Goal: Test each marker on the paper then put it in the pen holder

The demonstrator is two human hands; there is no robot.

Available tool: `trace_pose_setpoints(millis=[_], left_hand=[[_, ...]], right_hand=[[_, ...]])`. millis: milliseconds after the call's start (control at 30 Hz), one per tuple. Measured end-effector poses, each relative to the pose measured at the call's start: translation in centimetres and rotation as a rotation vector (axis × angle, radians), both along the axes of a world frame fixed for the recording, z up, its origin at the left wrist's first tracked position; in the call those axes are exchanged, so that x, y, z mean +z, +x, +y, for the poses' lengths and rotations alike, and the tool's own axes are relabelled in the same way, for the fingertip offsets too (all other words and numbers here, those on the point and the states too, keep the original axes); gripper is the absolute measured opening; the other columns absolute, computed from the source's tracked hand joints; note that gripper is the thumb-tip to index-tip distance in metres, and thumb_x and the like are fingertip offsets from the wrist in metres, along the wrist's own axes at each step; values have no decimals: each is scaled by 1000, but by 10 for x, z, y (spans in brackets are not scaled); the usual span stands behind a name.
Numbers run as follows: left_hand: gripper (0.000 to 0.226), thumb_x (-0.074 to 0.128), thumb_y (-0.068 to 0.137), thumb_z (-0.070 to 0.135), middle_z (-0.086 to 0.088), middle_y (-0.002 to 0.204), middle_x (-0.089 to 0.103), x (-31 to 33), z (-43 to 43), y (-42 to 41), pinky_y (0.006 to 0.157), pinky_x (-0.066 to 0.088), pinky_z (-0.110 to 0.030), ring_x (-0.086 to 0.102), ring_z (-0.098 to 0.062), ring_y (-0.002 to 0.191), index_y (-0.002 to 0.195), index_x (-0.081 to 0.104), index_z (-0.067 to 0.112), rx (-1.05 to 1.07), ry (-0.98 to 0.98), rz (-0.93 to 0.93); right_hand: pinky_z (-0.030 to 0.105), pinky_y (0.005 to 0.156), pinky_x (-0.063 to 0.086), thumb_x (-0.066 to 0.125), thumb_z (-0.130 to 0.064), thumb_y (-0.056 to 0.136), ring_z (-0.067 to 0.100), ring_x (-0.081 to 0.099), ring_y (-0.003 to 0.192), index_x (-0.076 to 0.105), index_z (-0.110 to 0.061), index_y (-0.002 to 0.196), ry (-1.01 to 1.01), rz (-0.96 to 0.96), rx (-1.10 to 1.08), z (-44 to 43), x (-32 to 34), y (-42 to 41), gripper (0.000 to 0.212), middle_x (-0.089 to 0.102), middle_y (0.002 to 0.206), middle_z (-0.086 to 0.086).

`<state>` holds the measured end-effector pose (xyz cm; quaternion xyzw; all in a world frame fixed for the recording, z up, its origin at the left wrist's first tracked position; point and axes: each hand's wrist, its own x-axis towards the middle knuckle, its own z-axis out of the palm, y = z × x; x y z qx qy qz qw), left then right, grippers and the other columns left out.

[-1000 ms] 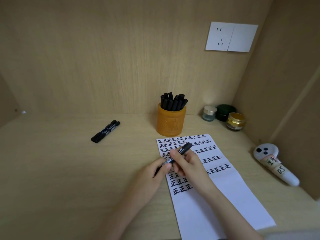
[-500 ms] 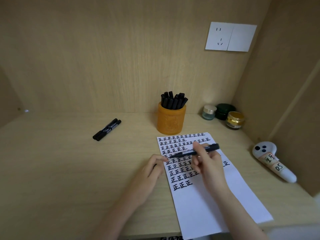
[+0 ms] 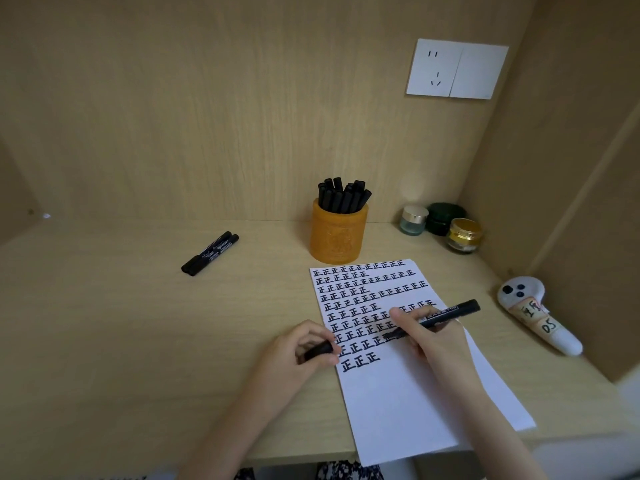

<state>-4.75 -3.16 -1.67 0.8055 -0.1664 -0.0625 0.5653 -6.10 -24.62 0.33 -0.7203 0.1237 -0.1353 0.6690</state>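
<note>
Right hand (image 3: 434, 336) grips uncapped marker (image 3: 440, 317) in writing hold, tip low over paper (image 3: 408, 393) for testing. Left hand (image 3: 298, 351) pinches cap (image 3: 318, 350), ready to recap. Pen holder (image 3: 338, 233) just behind paper; 2 markers (image 3: 210, 253) wait left.

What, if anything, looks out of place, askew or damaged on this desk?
Nothing is spilled or damaged. The paper lies askew, its near edge overhanging the front of the desk. Two markers lie loose at the left, apart from the pen holder. The right hand holds an uncapped marker, the left hand its cap: expected.
</note>
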Motion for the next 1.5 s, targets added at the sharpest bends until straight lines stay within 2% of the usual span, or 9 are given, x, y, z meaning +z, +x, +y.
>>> trace_pose_setpoints(millis=[167,300,400,767,900,1033,1133,1233,1500], left_hand=[[20,72,78,30,27,90,67,-4,0,-1,75,49,-27,61,-7,81,91,67,45,3,110,-18],[21,70,78,36,26,92,68,-6,0,-1,78,50,-37,60,-17,84,93,65,51,4,142,-11],[22,70,78,37,22,91,69,-7,0,0,81,50,-41,61,-20,85,95,65,50,1,144,-14],[19,68,80,36,28,91,68,-10,0,2,76,50,-32,61,-14,82,96,66,46,2,150,-36],[19,69,80,35,26,90,68,-10,0,3,69,46,-27,59,-16,77,95,66,46,11,145,-44],[19,68,80,37,24,90,69,-11,0,2,75,51,-35,62,-19,82,96,66,46,5,151,-32],[19,69,80,36,25,91,69,-10,0,2,78,50,-39,62,-19,83,95,66,46,6,146,-33],[19,68,80,37,27,91,68,-10,0,2,77,51,-37,62,-18,82,95,66,48,4,152,-44],[18,68,80,37,27,91,68,-10,0,2,78,51,-36,61,-16,81,96,66,46,5,156,-47]], right_hand=[[13,45,33,76,-20,80,6,42,41,58,-16,53,-102,-46,-12,5,-7,-1,33,48,41,-8],[8,49,36,75,-16,81,-1,54,48,61,-10,56,-122,-74,-31,8,-11,-1,29,60,47,-10],[7,47,33,71,-10,85,-4,49,43,57,-13,55,-153,-61,-35,8,-14,-1,33,53,41,-15],[10,48,34,72,-14,84,-1,49,46,55,-14,53,-227,-60,-20,7,-18,2,35,55,43,-13],[13,50,37,74,-18,82,8,53,53,56,-13,54,-228,-50,-18,8,-19,3,33,59,50,-6],[16,50,37,74,-18,83,12,53,54,56,-12,56,-234,-43,-18,8,-20,2,33,61,54,1],[12,46,33,70,-13,85,1,47,45,54,-15,54,-273,-57,-31,8,-18,0,36,55,44,-11],[11,44,30,67,-9,87,2,41,39,48,-17,52,-291,-67,-47,8,-17,0,41,43,36,-14],[9,46,33,66,-9,88,-2,47,41,54,-17,56,-258,-77,-38,7,-15,-1,35,48,37,-17]])
